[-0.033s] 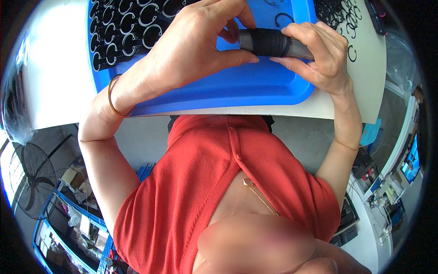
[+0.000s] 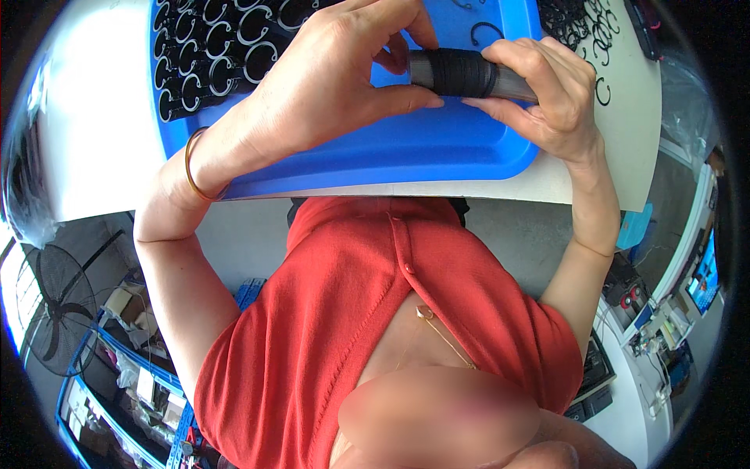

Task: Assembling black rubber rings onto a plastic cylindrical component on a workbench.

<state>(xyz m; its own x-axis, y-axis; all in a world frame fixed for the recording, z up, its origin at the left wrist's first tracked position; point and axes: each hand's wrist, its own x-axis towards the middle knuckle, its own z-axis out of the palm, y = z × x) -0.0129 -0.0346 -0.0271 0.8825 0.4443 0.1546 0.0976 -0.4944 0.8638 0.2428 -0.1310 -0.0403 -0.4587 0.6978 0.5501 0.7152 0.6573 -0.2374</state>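
A grey cylindrical rod (image 2: pixel 514 84) lies level between my hands, above the blue tray (image 2: pixel 375 173). A tight stack of black C-shaped retaining rings (image 2: pixel 453 73) is packed around its middle and left part. My right hand (image 2: pixel 551 98) grips the rod's right end, thumb below and fingers above. At the left end, my left hand (image 2: pixel 344 78) is curled around the rod, its thumb under the ring stack and a finger at the upper edge. Its other fingers are partly hidden. Just beyond the stack, a loose black ring (image 2: pixel 486 33) rests on the tray.
Rows of C-shaped rings (image 2: pixel 221 76) on black strips fill the tray's left side. More loose black rings (image 2: pixel 601 43) are heaped on the white table (image 2: pixel 94 141), right of the tray. A dark device (image 2: pixel 642 30) lies at the far right. A fan (image 2: pixel 58 309) stands low left.
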